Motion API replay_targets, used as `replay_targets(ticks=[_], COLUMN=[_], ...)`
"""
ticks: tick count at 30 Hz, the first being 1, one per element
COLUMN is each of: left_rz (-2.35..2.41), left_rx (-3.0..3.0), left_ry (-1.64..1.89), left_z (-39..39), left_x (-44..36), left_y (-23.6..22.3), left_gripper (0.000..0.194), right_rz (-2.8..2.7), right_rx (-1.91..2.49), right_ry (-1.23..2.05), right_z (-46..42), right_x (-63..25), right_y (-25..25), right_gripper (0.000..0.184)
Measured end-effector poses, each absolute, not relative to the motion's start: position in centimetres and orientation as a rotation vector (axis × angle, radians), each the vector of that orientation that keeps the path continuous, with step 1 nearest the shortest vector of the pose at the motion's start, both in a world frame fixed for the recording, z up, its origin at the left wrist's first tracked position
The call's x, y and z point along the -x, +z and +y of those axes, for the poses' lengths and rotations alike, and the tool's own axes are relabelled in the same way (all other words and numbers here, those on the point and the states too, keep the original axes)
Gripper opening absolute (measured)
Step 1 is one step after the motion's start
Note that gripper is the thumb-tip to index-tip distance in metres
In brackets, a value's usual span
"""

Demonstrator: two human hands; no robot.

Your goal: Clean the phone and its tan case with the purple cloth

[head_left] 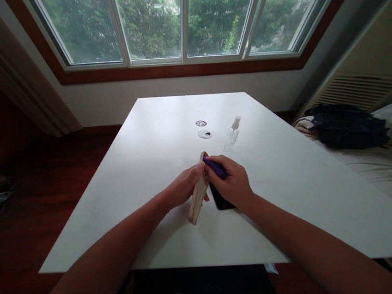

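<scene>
My left hand (187,185) is closed round a beige phone case (197,203), holding it on edge and tilted above the table. In my right hand (233,180) is a bunched purple cloth (215,168), pressed against the upper part of the case. The fingers of both hands meet near the case's top end, and part of the cloth is hidden in the right palm. Under the right hand a black phone (221,199) lies flat on the table, partly covered by that hand.
A clear spray bottle (233,131) stands on the white table (151,138) beyond my hands. Two small round discs (204,134) lie to its left. On the right, dark clothing (348,125) rests on a bed, and windows (149,22) line the far wall.
</scene>
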State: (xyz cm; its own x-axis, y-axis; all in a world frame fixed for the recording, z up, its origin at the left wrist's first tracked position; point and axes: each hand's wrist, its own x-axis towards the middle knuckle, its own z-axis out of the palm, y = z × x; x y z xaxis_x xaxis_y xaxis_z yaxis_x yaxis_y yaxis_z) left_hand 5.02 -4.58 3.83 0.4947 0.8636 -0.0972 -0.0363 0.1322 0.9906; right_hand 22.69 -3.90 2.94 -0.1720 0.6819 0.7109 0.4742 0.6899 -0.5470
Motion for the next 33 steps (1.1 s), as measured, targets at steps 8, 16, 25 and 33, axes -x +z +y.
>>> replay_targets(ticks=[8,16,25,33], left_rz=[0.811,0.877,0.816,0.850], left_rx=[-1.177,-1.124,-1.267,-1.267], left_ry=[0.980,0.823,0.754,0.812], left_z=[-3.8,-3.7,-4.7,-4.4], left_x=[-5.0,-4.7,-4.9,-4.9], left_y=[3.4,3.1,4.2,3.6], left_gripper=[0.070,0.079,0.072,0.076], right_rz=[-2.054,-2.050,-1.742,-1.842], right_rx=[0.592,0.656,1.019,0.881], right_ry=[0.235,0.185,0.195,0.220], right_z=[-5.0,-4.8,-3.7,-4.1], right_x=[-22.3,-22.3,-22.9,-22.5], right_y=[3.2,2.9,3.2,3.0], right_gripper=[0.030,0.028,0.019,0.022])
